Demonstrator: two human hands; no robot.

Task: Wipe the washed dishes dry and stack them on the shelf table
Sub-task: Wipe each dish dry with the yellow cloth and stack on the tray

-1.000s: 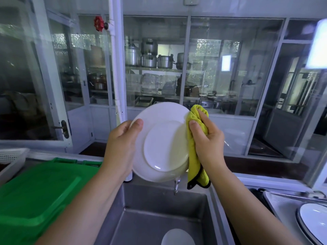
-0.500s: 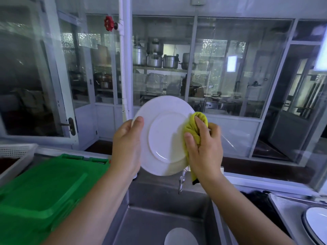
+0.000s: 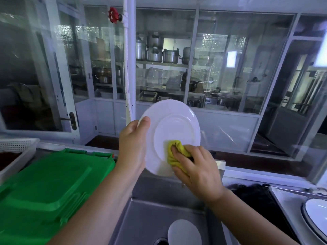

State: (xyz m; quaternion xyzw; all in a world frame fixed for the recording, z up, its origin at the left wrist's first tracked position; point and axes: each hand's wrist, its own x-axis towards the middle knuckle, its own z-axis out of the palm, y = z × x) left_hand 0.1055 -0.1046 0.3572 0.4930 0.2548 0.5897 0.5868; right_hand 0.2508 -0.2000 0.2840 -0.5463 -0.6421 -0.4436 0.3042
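I hold a white plate (image 3: 174, 124) upright above the sink, its underside facing me. My left hand (image 3: 132, 144) grips its left rim, thumb over the edge. My right hand (image 3: 196, 168) clutches a bunched yellow cloth (image 3: 174, 152) and presses it against the lower part of the plate's back. A second white dish (image 3: 184, 233) lies at the bottom of the steel sink (image 3: 150, 220).
A green plastic lid (image 3: 49, 190) covers a bin at left, with a white perforated basket (image 3: 16, 147) behind it. At right a steel tray (image 3: 290, 206) holds a blue-rimmed white plate (image 3: 316, 214). A glass partition and white pipe (image 3: 129, 68) stand just behind the sink.
My right hand with the cloth has slid from the plate's right edge down to the lower middle of its back. The plate has stayed in my left hand, tilting slightly.
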